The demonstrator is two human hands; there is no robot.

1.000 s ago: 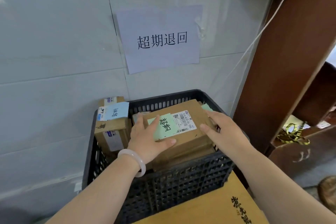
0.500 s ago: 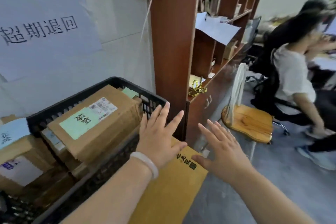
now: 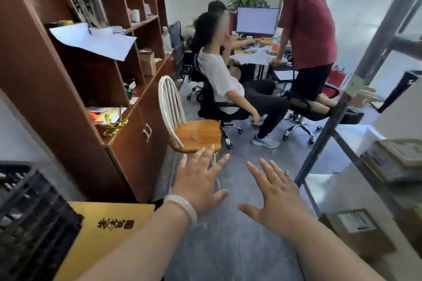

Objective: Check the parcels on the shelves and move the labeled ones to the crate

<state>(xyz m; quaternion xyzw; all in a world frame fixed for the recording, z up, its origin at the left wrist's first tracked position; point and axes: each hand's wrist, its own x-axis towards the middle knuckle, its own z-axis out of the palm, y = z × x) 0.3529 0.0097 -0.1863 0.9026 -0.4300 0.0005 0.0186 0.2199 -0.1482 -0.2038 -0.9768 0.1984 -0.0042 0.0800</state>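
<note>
Two empty grips, left hand (image 3: 198, 186), right hand (image 3: 277, 196), fingers splayed, palms down

Office floor: the left hand (image 3: 198, 187) and right hand (image 3: 278, 198) hang side by side above the floor (image 3: 228, 253), fingers spread. The crate (image 3: 29, 212) sits lower left, a flat box (image 3: 102, 235) just right of it, a bookcase (image 3: 57, 98) behind both. A chair (image 3: 194, 134) stands ahead of the hands. Shelves (image 3: 319, 143) holding a parcel (image 3: 358, 232) line the right. Beyond, people gather at a desk (image 3: 251, 57) bearing a monitor (image 3: 257, 21).
</note>
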